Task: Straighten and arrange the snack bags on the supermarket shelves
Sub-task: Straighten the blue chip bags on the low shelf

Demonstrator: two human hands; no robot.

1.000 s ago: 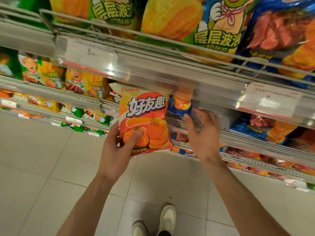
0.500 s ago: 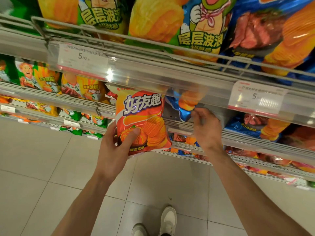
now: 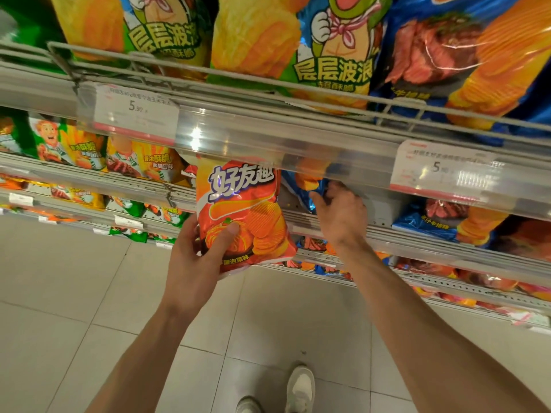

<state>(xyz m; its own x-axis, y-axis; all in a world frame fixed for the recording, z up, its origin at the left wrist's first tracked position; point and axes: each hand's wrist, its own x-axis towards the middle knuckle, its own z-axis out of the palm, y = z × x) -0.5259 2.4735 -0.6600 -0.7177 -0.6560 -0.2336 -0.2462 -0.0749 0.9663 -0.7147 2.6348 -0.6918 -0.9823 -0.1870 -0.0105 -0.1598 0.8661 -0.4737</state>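
Observation:
An orange-red chip bag (image 3: 244,210) with white lettering stands upright in front of the second shelf, its top tucked under the clear price rail (image 3: 268,138). My left hand (image 3: 196,257) grips its lower left corner, thumb across the front. Just to its right a blue chip bag (image 3: 301,186) lies on that shelf, mostly hidden by the rail. My right hand (image 3: 340,213) reaches under the rail and its curled fingers pinch the blue bag's edge.
Large green and blue chip bags (image 3: 328,55) fill the top shelf behind a wire guard. Another blue bag (image 3: 432,225) lies on the second shelf at right. Yellow and green bags (image 3: 89,153) line the shelves at left. Below are lower shelves, tiled floor and my shoes (image 3: 299,386).
My right hand moved up and in from the shelf edge and took hold of the blue bag. The left hand kept the orange-red bag, shifted slightly.

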